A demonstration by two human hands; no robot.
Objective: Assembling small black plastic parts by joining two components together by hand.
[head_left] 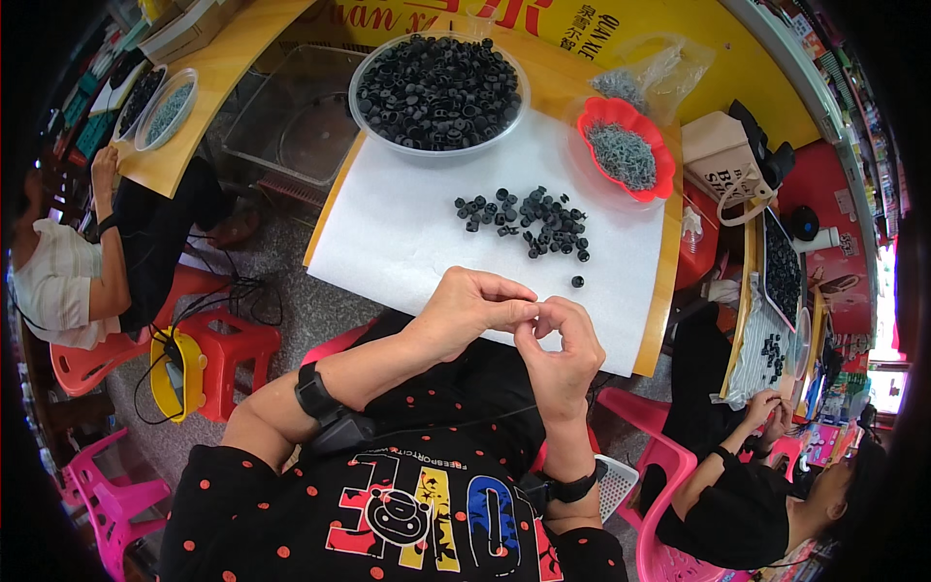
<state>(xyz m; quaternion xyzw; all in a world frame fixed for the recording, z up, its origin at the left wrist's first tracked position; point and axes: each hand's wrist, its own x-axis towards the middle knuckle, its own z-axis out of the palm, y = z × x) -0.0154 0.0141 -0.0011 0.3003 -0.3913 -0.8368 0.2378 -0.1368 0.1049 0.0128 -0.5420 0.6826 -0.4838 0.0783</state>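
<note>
My left hand [473, 308] and my right hand [564, 351] meet fingertip to fingertip above the near edge of a white sheet [388, 218]. Both are closed in a pinch; whatever lies between the fingers is hidden. Just beyond them, one small round black plastic part [578, 281] sits apart from a loose scatter of similar black plastic parts [548, 221]. Farther back stands a large clear bowl [438, 152] heaped with such parts. To its right, a red scalloped bowl [665, 167] contains many small grey screws [621, 155].
A clear bag [679, 70] with more grey pieces lies behind the red bowl. At left, a person sits by another table [167, 167] with two bowls; red stools [242, 351] stand below. Another person works at right beside a tray of black parts [782, 267].
</note>
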